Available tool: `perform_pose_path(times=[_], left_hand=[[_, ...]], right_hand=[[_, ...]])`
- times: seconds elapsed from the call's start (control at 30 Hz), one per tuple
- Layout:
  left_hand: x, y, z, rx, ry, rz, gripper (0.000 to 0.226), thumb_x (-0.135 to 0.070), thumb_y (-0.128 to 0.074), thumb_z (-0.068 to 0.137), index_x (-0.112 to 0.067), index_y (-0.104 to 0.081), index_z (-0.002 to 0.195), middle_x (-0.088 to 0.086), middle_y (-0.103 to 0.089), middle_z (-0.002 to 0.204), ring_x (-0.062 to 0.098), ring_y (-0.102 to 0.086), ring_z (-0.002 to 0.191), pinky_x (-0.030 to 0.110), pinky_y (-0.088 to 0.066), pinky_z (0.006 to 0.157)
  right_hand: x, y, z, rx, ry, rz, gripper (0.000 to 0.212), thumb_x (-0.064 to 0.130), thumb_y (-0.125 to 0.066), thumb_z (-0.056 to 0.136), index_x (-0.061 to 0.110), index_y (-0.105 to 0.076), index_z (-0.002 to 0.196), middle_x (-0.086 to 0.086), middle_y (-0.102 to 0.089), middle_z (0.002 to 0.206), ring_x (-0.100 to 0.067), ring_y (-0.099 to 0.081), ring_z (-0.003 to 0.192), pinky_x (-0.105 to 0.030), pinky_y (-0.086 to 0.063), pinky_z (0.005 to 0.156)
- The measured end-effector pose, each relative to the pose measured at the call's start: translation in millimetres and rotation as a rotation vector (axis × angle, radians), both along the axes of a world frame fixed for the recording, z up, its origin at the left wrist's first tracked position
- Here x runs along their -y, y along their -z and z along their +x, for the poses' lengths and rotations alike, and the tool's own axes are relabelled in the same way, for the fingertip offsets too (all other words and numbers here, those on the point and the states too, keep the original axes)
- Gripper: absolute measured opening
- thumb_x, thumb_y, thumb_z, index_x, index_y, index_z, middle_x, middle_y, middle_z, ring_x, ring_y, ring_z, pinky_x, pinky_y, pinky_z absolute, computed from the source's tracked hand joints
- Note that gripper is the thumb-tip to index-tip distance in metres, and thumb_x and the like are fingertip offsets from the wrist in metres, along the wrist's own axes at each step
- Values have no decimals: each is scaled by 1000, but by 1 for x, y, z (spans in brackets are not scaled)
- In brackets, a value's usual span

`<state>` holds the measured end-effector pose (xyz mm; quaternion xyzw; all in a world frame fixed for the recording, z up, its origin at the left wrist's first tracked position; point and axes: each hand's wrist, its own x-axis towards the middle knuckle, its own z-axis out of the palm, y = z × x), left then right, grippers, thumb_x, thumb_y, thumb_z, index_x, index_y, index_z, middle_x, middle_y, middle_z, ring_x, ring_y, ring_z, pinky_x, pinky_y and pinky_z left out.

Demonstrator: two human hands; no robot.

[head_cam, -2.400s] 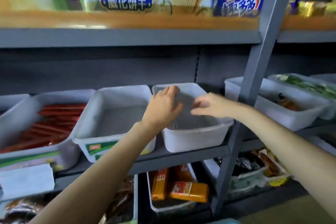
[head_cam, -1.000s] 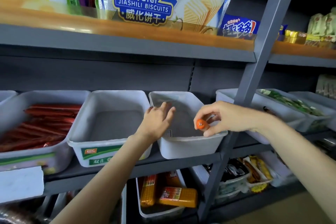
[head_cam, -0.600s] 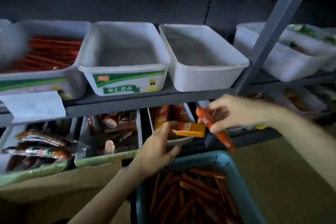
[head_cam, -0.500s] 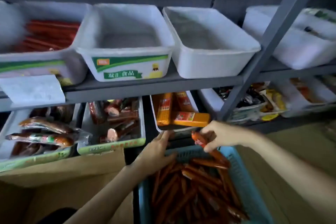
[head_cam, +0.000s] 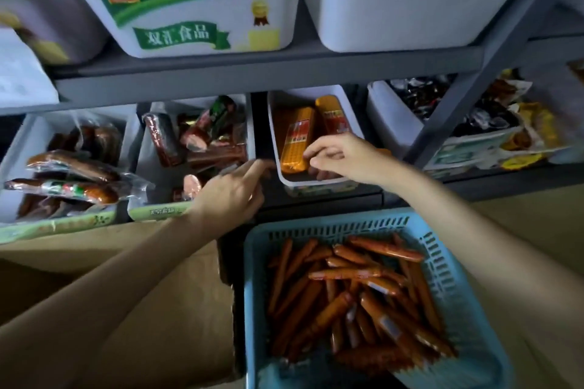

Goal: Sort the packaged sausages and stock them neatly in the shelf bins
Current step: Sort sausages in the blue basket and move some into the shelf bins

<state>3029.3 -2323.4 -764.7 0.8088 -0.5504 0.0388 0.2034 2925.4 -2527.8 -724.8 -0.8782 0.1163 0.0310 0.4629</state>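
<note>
2 bare forearms in view, left hand (head_cam: 232,191) and right hand (head_cam: 339,156). No sleeves reach the wrists. No gloves, rings, watch or bracelets visible.

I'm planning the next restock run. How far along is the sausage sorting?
Early. Done: little that shows; the lower bin holds a few orange packs. In hand: the right hand reaches into that bin, the left hand beside it; neither clearly holds anything. Left: the blue basket is full of sausages.

Basket (head_cam: 455,268) of sausages (head_cam: 347,303) in front of lower shelf bin (head_cam: 316,181), cardboard box (head_cam: 151,309) to its left
</note>
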Motion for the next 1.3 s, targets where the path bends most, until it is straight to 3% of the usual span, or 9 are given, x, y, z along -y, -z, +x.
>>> perform_pose_path(times=[0.2,0.4,0.53,0.63,0.7,0.77,0.87,0.93,1.3], left_hand=[[-46,-105,29,233,49,-204,29,-11,-42,85,-6,-46,113,10,-63,94,16,-54,81,21,-42,65],[-79,-177,47,126,-90,-599,29,-12,-39,82,-17,-42,111,-8,-56,93,-10,-53,89,4,-39,77],[-41,-198,53,166,-1,-554,32,-14,-39,83,-7,-46,113,5,-55,102,5,-56,89,21,-46,72],[5,-213,51,241,48,-434,40,-22,-42,82,-2,-50,116,10,-55,106,19,-53,95,24,-40,83],[32,-219,48,340,-24,-238,53,-37,-41,83,-7,-48,126,10,-56,117,31,-52,103,34,-39,88],[51,-224,47,318,-175,40,54,-48,-47,86,-18,-44,131,5,-55,126,32,-52,112,37,-40,91],[60,-224,42,367,-327,207,44,-53,-51,87,-21,-53,118,5,-61,117,30,-58,106,32,-43,80],[59,-221,38,412,-366,189,39,-50,-51,88,-19,-56,111,6,-62,112,30,-58,104,30,-39,74],[43,-201,1,546,-336,103,29,-42,-40,97,-20,-55,107,4,-66,102,30,-62,95,28,-37,66]], right_hand=[[-43,-67,32,530,-117,-105,24,5,-58,90,17,-64,110,3,-68,99,-7,-64,94,-23,-52,84],[-66,-160,42,873,-175,-344,21,14,-55,90,14,-64,108,2,-66,100,-5,-62,91,-12,-48,82],[-36,-196,43,663,57,-371,18,11,-56,92,25,-63,101,4,-62,104,-3,-57,93,-17,-48,84],[0,-219,31,331,87,-555,29,29,-59,89,29,-56,119,8,-57,121,-2,-54,103,-16,-46,86],[23,-227,15,-42,57,-701,57,47,-61,83,29,-43,134,16,-48,125,-5,-50,112,-21,-42,90],[32,-225,3,-293,17,-854,49,44,-66,83,20,-50,123,12,-54,109,-9,-54,98,-27,-43,80],[35,-212,6,-208,68,-959,15,17,-64,85,9,-54,79,-2,-52,75,-16,-47,66,-32,-33,59],[31,-208,5,-147,130,-968,29,11,-62,86,12,-42,64,-2,-45,68,-16,-41,60,-31,-29,55],[2,-157,-25,120,312,-1177,23,10,-44,97,16,-64,106,-3,-58,78,-23,-54,72,-29,-44,63]])
